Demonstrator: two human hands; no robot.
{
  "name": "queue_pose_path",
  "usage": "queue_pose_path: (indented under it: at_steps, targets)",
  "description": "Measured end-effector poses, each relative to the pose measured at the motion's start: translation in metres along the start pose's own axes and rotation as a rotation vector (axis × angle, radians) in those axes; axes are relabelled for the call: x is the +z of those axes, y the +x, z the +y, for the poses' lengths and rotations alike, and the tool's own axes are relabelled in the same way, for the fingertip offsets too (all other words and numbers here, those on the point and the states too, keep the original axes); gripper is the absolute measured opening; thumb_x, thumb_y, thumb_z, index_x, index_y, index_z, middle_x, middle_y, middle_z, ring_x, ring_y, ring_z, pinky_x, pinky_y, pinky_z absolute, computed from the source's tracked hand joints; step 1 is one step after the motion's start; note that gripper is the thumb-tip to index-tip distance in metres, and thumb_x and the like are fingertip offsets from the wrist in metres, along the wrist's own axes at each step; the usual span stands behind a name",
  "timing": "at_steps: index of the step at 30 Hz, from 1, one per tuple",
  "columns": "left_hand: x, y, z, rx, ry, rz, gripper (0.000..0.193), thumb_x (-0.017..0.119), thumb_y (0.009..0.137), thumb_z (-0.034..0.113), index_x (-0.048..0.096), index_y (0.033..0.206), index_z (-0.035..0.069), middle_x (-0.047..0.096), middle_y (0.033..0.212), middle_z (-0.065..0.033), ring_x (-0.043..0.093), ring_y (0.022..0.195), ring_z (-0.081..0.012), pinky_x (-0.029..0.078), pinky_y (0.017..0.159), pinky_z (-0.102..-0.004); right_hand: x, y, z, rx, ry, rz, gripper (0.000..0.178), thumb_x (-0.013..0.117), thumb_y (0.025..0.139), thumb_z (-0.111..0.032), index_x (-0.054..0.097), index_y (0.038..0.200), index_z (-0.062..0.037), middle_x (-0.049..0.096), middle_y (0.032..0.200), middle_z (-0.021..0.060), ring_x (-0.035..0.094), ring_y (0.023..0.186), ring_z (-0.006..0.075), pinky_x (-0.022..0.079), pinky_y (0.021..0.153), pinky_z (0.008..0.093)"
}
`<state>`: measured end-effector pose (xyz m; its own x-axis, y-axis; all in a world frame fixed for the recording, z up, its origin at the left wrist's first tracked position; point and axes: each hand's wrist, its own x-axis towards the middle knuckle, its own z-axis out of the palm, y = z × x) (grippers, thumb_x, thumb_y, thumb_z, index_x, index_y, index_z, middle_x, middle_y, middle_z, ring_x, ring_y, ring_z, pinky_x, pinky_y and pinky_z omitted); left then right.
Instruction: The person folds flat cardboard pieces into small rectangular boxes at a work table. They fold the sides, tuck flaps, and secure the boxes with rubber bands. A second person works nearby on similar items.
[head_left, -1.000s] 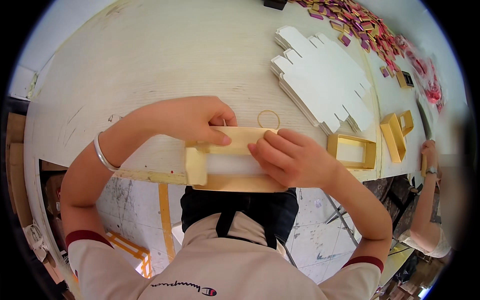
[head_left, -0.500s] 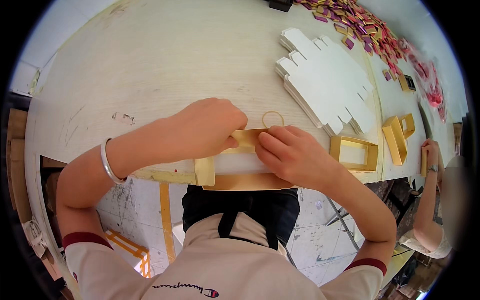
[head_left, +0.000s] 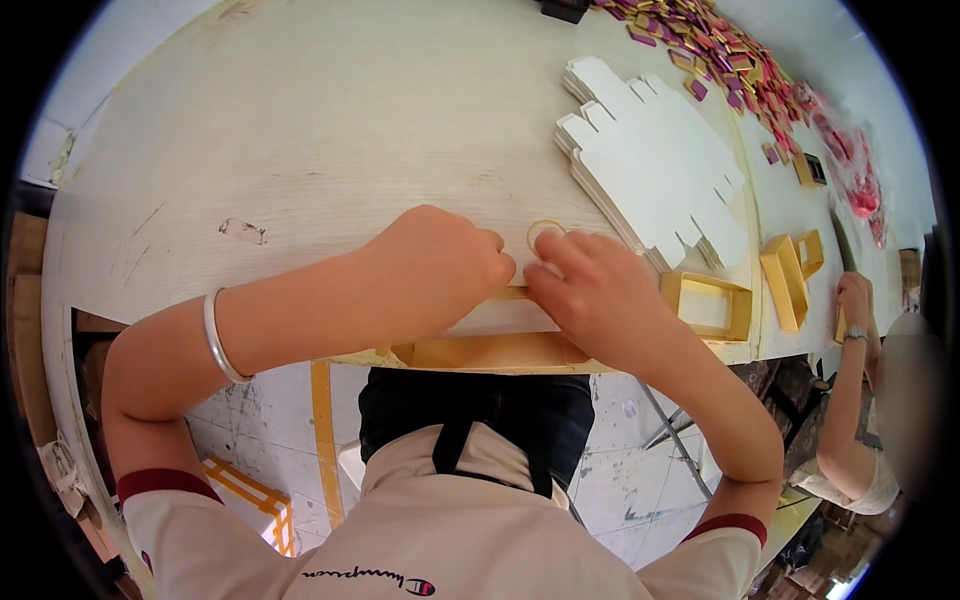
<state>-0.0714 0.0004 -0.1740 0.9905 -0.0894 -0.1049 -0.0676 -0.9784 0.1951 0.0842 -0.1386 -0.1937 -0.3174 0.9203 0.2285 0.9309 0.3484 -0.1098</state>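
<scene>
At the table's front edge, right before me, lies a partly folded gold cardboard box with a white inner face. My left hand is closed at the box's far side, its knuckles up and its fingertips hidden beneath. Close beside it, my right hand bends its fingers over the far side towards the right end and grips there. Both hands cover much of the far wall. Just beyond the right fingers a thin yellow ring, like a rubber band, rests on the table.
A stack of white die-cut card blanks lies beyond my right hand. To the right stand a finished gold box and an upright gold box. Small purple and gold pieces pile up far right. A co-worker's hand shows at the right.
My left hand has shifted right, nearer to my right hand. The box's far wall and left end flap, seen before, are now mostly covered or folded. The right fingers have moved slightly farther out.
</scene>
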Motion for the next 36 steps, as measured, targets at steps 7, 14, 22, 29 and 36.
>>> queue_pose_path:
  at_steps: [7,14,22,29,36]
  targets:
    - [-0.008,-0.005,0.002,0.078,0.061,-0.046,0.016,0.062,0.067,0.001,0.054,0.079,0.007,0.054,0.072,-0.0055,0.059,0.07,-0.0227,0.048,0.058,-0.0312,0.001,0.003,-0.002,-0.005,-0.081,-0.128,0.009,0.062,0.068,-0.009,0.055,0.073,-0.0078,0.05,0.071,0.0028,0.053,0.073,0.0175,0.041,0.059,0.029]
    - [-0.005,-0.009,0.005,0.056,0.0,-0.077,0.019,0.062,0.067,-0.001,0.052,0.082,0.005,0.055,0.073,-0.0081,0.06,0.07,-0.0258,0.048,0.06,-0.0328,-0.003,0.005,-0.005,-0.065,-0.189,-0.19,0.01,0.065,0.07,-0.012,0.057,0.076,-0.0079,0.052,0.074,0.0025,0.054,0.075,0.0181,0.041,0.064,0.0286]
    - [-0.008,-0.003,-0.009,-0.181,-0.301,-0.082,0.01,0.057,0.071,0.0,0.052,0.079,0.001,0.055,0.066,-0.0151,0.056,0.066,-0.0332,0.043,0.058,-0.0405,-0.025,-0.016,-0.043,0.022,0.304,0.01,0.029,0.072,0.069,-0.013,0.062,0.095,-0.0029,0.056,0.094,0.0097,0.055,0.09,0.0264,0.045,0.076,0.0377]
    - [-0.006,-0.001,-0.011,-0.171,-0.294,-0.063,0.006,0.055,0.072,0.0,0.052,0.077,0.001,0.055,0.064,-0.0157,0.056,0.064,-0.0343,0.042,0.056,-0.0425,-0.01,-0.023,-0.048,0.234,0.494,0.071,0.024,0.069,0.075,-0.018,0.059,0.091,-0.0026,0.051,0.085,0.0087,0.052,0.078,0.0254,0.043,0.071,0.0347]
    - [-0.007,-0.003,-0.003,-0.138,-0.232,-0.01,0.006,0.056,0.072,0.0,0.053,0.078,0.0,0.056,0.065,-0.0161,0.058,0.067,-0.0349,0.044,0.059,-0.0425,-0.025,-0.001,-0.034,0.431,0.637,-0.339,0.017,0.067,0.079,-0.016,0.057,0.083,-0.0019,0.054,0.082,0.0127,0.055,0.077,0.0308,0.044,0.069,0.0366]
